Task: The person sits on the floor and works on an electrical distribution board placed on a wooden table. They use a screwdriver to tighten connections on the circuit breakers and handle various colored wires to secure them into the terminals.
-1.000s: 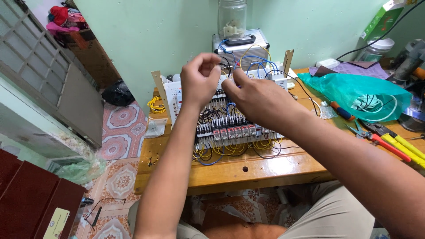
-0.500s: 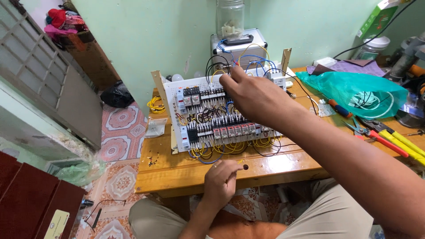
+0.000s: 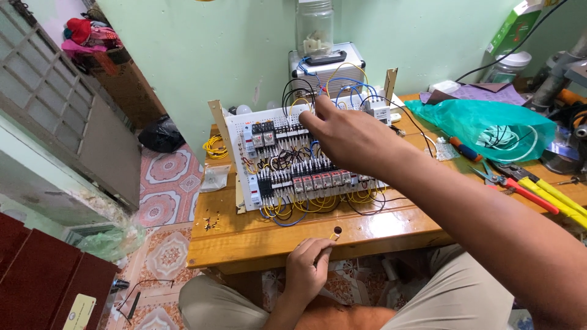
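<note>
While the right hand (image 3: 351,137) is reaching across the top of the white wiring board (image 3: 293,162), its fingers are bunching together with the index fingertip touching the upper edge, where black, blue and yellow wires (image 3: 330,85) are looping up; whether it is pinching a wire there I cannot tell. The board is standing tilted on the wooden surface (image 3: 244,235), carrying rows of relays and small black blocks, with yellow and blue wires sagging below its lower edge. The left hand (image 3: 309,269) is hanging low at the near edge of the surface, thumb and forefinger pinching a small yellow-tipped piece (image 3: 334,236) just beside a round hole in the wood. Behind the board a silver case (image 3: 327,64) is sitting with a clear jar (image 3: 315,24) on top. To the right a green plastic bag (image 3: 489,125) is lying near red-handled pliers (image 3: 520,183) and yellow-handled tools (image 3: 559,195).
</note>
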